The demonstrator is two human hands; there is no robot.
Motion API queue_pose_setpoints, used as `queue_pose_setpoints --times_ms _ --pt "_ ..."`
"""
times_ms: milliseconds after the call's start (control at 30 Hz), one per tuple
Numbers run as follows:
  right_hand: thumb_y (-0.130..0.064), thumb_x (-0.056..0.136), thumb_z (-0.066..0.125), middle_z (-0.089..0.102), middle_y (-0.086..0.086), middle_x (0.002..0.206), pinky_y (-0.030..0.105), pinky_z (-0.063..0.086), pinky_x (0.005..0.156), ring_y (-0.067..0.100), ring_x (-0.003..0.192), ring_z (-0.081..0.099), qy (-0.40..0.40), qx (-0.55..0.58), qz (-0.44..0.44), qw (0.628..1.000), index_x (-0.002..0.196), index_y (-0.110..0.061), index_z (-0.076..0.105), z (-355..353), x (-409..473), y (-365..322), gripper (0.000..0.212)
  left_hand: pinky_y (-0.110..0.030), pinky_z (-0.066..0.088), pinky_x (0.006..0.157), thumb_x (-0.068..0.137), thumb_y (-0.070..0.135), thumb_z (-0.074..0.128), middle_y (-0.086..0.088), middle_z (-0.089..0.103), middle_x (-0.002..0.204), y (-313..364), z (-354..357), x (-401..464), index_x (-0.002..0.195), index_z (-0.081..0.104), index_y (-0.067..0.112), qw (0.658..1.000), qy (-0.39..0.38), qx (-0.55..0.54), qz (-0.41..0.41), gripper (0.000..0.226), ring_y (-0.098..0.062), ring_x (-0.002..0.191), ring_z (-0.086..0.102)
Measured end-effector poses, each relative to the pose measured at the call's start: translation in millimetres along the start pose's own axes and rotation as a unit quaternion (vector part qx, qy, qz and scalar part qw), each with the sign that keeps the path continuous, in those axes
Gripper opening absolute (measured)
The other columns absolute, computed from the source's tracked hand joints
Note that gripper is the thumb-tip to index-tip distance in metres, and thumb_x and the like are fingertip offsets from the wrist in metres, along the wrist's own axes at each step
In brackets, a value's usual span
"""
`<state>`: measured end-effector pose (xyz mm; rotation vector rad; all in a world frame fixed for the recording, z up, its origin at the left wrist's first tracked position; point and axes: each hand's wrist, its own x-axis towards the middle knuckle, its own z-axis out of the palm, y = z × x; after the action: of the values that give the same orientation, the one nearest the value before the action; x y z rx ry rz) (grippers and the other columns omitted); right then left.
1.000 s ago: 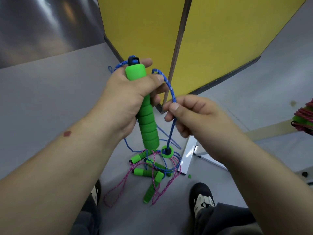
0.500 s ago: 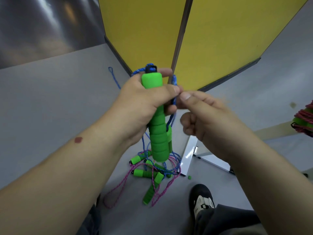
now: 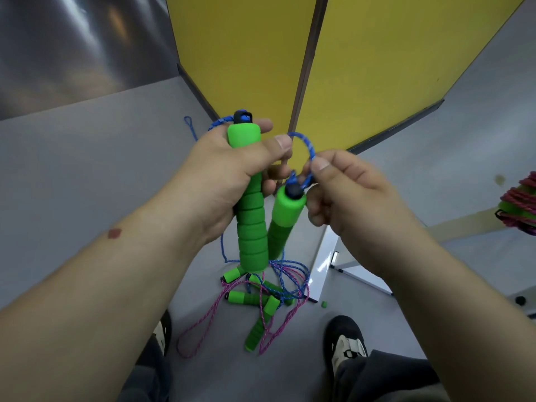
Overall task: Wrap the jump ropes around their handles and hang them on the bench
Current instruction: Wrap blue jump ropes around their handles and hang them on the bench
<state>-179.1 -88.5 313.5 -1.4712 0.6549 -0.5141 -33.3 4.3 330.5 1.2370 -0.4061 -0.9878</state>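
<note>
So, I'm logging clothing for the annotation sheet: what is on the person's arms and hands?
Nothing is worn: the left hand and right hand are gloveless, with no rings showing. Both forearms are bare, with no sleeves, watch or bands. The left forearm has a small reddish mark.

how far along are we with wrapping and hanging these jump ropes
Done: one pink rope bundle looks wrapped at the right edge. In hand: the left hand grips one green handle while the right hand pinches the blue rope by the second handle; unwrapped. Left: the tangled pile on the floor.
</note>
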Motion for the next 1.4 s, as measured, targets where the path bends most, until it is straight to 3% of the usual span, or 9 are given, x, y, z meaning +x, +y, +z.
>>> queue_pose_setpoints --times_ms 133,333,633,767,867,1033,1200,1267,1400 --pt "-0.021 0.103 0.05 0.057 0.007 0.071 0.027 0.038 0.051 0.013 0.048 0.044 0.056 0.153 0.013 0.987 0.085 -0.017 0.063 -4 4 -5 0.022 -0.029 0.055 0.063 0.082 0.027 0.084 -0.006 0.074 0.096 -11 1 -1 0.125 0.06 0.019 0.991 -0.051 0.125 -0.005 0.05 -0.016 0.078 0.071" --pt "-0.017 0.106 0.046 0.049 -0.001 0.059 0.024 0.037 0.046 0.01 0.046 0.04 0.091 0.19 0.032 0.977 0.088 -0.014 0.058 0 4 -9 0.022 -0.044 0.055 0.104 0.053 0.044 0.094 0.001 0.079 0.112 -19 5 -5 0.135 0.051 0.026 0.973 -0.099 0.21 0.002 0.095 -0.016 0.108 0.075" --pt "-0.018 0.106 0.045 0.042 0.001 0.053 0.025 0.034 0.046 0.012 0.046 0.037 0.113 0.223 0.029 0.968 0.091 -0.013 0.059 2 3 -10 0.021 -0.018 0.059 0.083 0.07 -0.003 0.091 0.014 0.08 0.084 -21 14 -13 0.147 0.034 0.023 0.98 -0.099 0.173 -0.003 0.1 -0.004 0.084 0.077" --pt "-0.019 0.106 0.047 0.041 0.003 0.055 0.026 0.032 0.046 0.013 0.047 0.036 0.12 0.218 0.025 0.968 0.089 -0.014 0.06 2 4 -11 0.022 -0.019 0.059 0.079 0.072 -0.008 0.087 0.008 0.08 0.084 -21 15 -14 0.147 0.036 0.02 0.981 -0.108 0.158 -0.001 0.095 -0.009 0.083 0.078" --pt "-0.019 0.106 0.047 0.044 0.005 0.062 0.026 0.033 0.048 0.012 0.048 0.037 0.113 0.208 0.015 0.972 0.091 -0.013 0.061 1 3 -12 0.021 -0.019 0.059 0.077 0.071 -0.003 0.09 0.01 0.08 0.086 -23 13 -12 0.144 0.042 0.024 0.98 -0.095 0.177 0.002 0.092 -0.007 0.083 0.078" --pt "-0.029 0.098 0.06 0.06 -0.001 0.076 0.033 0.049 0.061 0.017 0.066 0.055 0.128 0.122 -0.009 0.984 0.085 -0.018 0.056 3 3 -8 0.017 -0.041 0.062 0.09 0.045 0.044 0.094 0.002 0.072 0.119 -26 9 -7 0.137 0.049 0.046 0.957 -0.068 0.279 0.035 0.102 -0.014 0.098 0.076" --pt "-0.042 0.091 0.065 0.057 -0.022 0.098 0.021 0.051 0.072 0.0 0.08 0.059 0.127 -0.049 -0.088 0.987 0.109 -0.027 0.046 7 -7 -7 0.03 -0.045 0.061 0.091 0.052 0.042 0.092 0.002 0.072 0.115 -26 8 -4 0.136 0.051 0.038 0.944 -0.09 0.315 0.05 0.093 -0.014 0.096 0.075" --pt "-0.044 0.09 0.061 0.054 -0.019 0.121 0.013 0.048 0.078 -0.007 0.099 0.059 0.072 -0.109 -0.103 0.986 0.121 -0.038 0.047 13 -11 -6 0.035 -0.042 0.056 0.1 0.064 0.033 0.083 0.003 0.075 0.096 -24 10 -4 0.122 0.058 0.02 0.92 -0.161 0.348 0.078 0.065 -0.008 0.088 0.073" --pt "-0.041 0.094 0.055 0.058 -0.015 0.116 0.023 0.046 0.087 0.006 0.112 0.057 0.017 -0.235 -0.146 0.961 0.127 -0.037 0.052 16 -15 -2 0.033 -0.047 0.058 0.076 0.073 0.011 0.065 -0.006 0.071 0.084 -24 15 -4 0.102 0.062 0.013 0.879 -0.232 0.398 0.122 0.029 -0.024 0.08 0.07"
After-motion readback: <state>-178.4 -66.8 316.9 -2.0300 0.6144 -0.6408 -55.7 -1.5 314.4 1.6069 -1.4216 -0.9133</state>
